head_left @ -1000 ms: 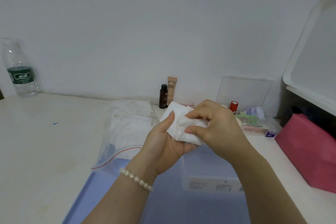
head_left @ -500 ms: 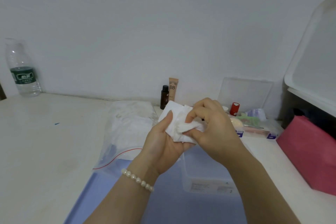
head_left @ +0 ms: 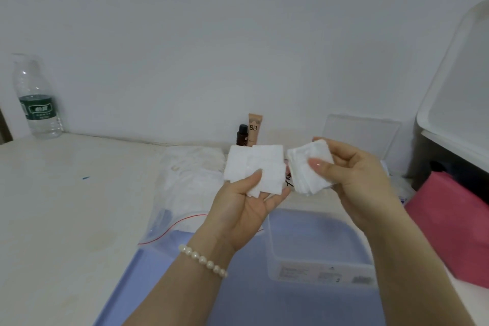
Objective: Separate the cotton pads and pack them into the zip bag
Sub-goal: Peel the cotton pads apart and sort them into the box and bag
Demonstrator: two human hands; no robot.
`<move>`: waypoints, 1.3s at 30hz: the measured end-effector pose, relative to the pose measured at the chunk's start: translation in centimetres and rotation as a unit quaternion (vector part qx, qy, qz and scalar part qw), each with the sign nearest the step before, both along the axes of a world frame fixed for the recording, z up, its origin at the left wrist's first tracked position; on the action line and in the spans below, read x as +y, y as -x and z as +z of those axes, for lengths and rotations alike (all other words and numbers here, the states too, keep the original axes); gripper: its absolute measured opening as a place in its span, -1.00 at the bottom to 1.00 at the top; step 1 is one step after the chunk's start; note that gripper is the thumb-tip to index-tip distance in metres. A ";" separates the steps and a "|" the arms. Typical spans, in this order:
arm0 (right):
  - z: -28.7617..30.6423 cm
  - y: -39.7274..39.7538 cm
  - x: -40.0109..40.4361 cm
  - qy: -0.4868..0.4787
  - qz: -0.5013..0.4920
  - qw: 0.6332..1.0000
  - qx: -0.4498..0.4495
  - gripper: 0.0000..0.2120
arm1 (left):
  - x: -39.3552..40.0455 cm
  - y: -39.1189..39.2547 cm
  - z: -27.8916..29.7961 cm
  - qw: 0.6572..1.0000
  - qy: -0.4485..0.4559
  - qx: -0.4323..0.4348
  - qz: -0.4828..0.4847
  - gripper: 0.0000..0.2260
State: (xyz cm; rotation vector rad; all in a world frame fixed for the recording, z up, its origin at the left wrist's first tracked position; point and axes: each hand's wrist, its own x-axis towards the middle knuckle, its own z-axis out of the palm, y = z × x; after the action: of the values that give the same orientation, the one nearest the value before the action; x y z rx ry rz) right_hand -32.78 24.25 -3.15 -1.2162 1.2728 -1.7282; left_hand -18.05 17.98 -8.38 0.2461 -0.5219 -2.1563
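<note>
left hand [head_left: 246,209] thumb-pinches fanned cotton pads [head_left: 255,171]; right hand [head_left: 354,180] pinches the remaining stack [head_left: 309,169]; loose pads could slip before reaching the zip bag [head_left: 185,193].

Head view, single frame. Illumination soft, even, moderately bright; no distinct source visible. Wall [head_left: 238,34] grades from grey at the top corners to lighter at mid-frame. Shadows faint and diffuse: a thin dark line where table [head_left: 66,206] meets wall. Cotton pads [head_left: 254,169] near white, surface detail largely washed out. Small specular glints on water bottle [head_left: 35,98] at left of frame. Wide-angle distortion: white container [head_left: 455,92] at right edge bows inward. Overall slightly soft; label text at lower centre illegible.
</note>
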 end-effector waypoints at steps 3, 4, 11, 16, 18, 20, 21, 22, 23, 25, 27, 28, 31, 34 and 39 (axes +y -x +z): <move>0.0 1.1 0.3 -0.028 0.031 0.997 -0.058 -0.75 | 0.1 0.1 0.0 1.000 0.019 -0.021 0.003 -0.57; 0.0 1.2 0.4 -0.030 0.051 0.997 -0.054 -0.69 | 0.1 0.1 0.0 0.999 0.028 -0.030 0.000 -0.56; 0.6 -0.6 1.1 -0.057 0.100 0.984 0.138 -0.78 | -0.1 0.2 -0.7 0.986 0.131 -0.099 -0.030 -0.60; 0.4 -2.4 0.6 -0.055 0.069 0.972 0.218 -0.79 | 0.0 0.5 -0.7 0.978 0.154 -0.135 -0.041 -0.61; 0.3 -2.6 0.5 -0.062 0.046 0.965 0.249 -0.78 | 0.1 0.4 -0.6 0.982 0.128 -0.118 -0.067 -0.55; 0.2 -2.7 0.5 -0.069 0.031 0.960 0.270 -0.76 | 0.1 0.4 -0.6 0.985 0.116 -0.097 -0.089 -0.54; 0.2 -2.7 0.4 -0.070 0.028 0.959 0.272 -0.75 | 0.2 0.3 -0.5 0.985 0.111 -0.093 -0.093 -0.55; 0.2 -2.7 0.4 -0.072 0.023 0.960 0.271 -0.73 | 0.2 0.3 -0.4 0.985 0.109 -0.091 -0.096 -0.55; 0.2 -2.7 0.3 -0.073 0.014 0.959 0.272 -0.72 | 0.2 0.3 -0.4 0.985 0.107 -0.088 -0.098 -0.56; 0.0 -2.7 0.1 -0.073 -0.016 0.953 0.295 -0.68 | 0.2 0.3 -0.4 0.987 0.097 -0.072 -0.103 -0.54; -0.1 -2.6 0.0 -0.075 -0.051 0.938 0.334 -0.66 | 0.3 0.4 -0.5 0.989 0.086 -0.052 -0.110 -0.53; 0.0 -2.6 0.0 -0.078 -0.063 0.931 0.350 -0.65 | 0.3 0.4 -0.5 0.989 0.083 -0.045 -0.111 -0.53; 0.0 -2.8 0.2 -0.083 -0.076 0.914 0.390 -0.65 | 0.4 0.4 -0.5 0.990 0.074 -0.035 -0.112 -0.57; 0.0 -3.3 0.3 -0.091 -0.067 0.900 0.422 -0.69 | 0.6 0.3 -0.3 0.990 0.072 -0.031 -0.120 -0.60; -0.2 -3.3 0.1 -0.048 -0.049 0.902 0.427 -0.76 | 0.6 0.0 0.0 0.993 0.050 -0.029 -0.099 -0.56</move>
State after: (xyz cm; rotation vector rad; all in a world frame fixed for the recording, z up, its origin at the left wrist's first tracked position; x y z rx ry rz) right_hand -29.45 24.40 -3.35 -1.9804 1.8968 -1.1668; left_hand -18.08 18.59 -8.42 0.2098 -0.7124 -2.3123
